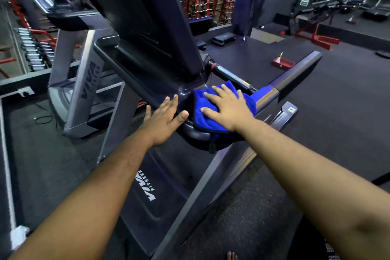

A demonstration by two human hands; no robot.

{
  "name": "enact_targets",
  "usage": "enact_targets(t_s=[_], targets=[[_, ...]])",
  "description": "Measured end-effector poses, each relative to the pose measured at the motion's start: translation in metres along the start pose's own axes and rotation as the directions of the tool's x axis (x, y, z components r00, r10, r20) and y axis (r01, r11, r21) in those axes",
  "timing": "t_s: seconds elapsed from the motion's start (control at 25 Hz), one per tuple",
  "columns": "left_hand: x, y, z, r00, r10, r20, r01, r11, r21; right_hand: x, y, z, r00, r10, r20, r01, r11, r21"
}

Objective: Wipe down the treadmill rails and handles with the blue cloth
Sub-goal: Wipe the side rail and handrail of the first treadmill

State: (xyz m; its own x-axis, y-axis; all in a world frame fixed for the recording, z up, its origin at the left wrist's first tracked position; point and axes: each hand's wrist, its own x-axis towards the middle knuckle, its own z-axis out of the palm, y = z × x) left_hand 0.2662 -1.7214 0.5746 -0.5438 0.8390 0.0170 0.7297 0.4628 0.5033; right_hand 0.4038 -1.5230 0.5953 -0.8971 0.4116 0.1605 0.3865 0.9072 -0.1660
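The right hand (229, 110) lies flat, fingers (213, 99) straight and spread, pressing a folded blue microfibre cloth (202, 116) onto the dark curved corner of the treadmill console frame (190, 131), just right of the picture's centre. The cloth drapes over that corner, its lower edge hanging down at 6 o'clock of the hand. At 9 o'clock of the cloth, just beside it, the left hand (165, 118) rests open on the same dark frame, fingers straight and pointing toward 1 o'clock, thumb close to the cloth's edge. From the cloth a silver-and-black tubular handrail (293, 78) runs toward 2 o'clock. A black cylindrical handle with a red ring (230, 76) sits at 12 o'clock of the cloth. The big dark tilted console panel (135, 17) rises toward 11 o'clock. A red tray (283, 63) lies on the dark gym floor (337, 112), well apart.
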Motion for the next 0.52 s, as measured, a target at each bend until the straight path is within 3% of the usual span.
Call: enact_targets(t_s=[0.12,0.24,0.32,0.44,0.52], targets=[[-0.003,0.007,0.006,0.999,0.0,-0.043,0.0,1.0,-0.003,-0.039,-0.044,0.023,0.982,-0.094,-0.164,0.081,0.993,-0.086],[-0.01,0.013,0.015,0.993,0.033,-0.111,-0.03,0.999,0.031,-0.073,-0.014,0.043,0.936,-0.219,-0.276,0.195,0.974,-0.111],[-0.014,0.018,0.017,0.988,0.089,-0.128,-0.08,0.994,0.076,-0.061,0.029,0.038,0.938,-0.129,-0.323,0.134,0.991,-0.007],[-0.015,0.035,0.02,0.982,0.139,-0.127,-0.12,0.981,0.149,-0.044,0.049,0.028,0.937,0.2,-0.285,-0.144,0.968,0.206],[-0.011,0.052,0.027,0.98,0.165,-0.115,-0.135,0.963,0.232,-0.046,0.024,0.03,0.936,0.204,-0.287,-0.161,0.973,0.168]])
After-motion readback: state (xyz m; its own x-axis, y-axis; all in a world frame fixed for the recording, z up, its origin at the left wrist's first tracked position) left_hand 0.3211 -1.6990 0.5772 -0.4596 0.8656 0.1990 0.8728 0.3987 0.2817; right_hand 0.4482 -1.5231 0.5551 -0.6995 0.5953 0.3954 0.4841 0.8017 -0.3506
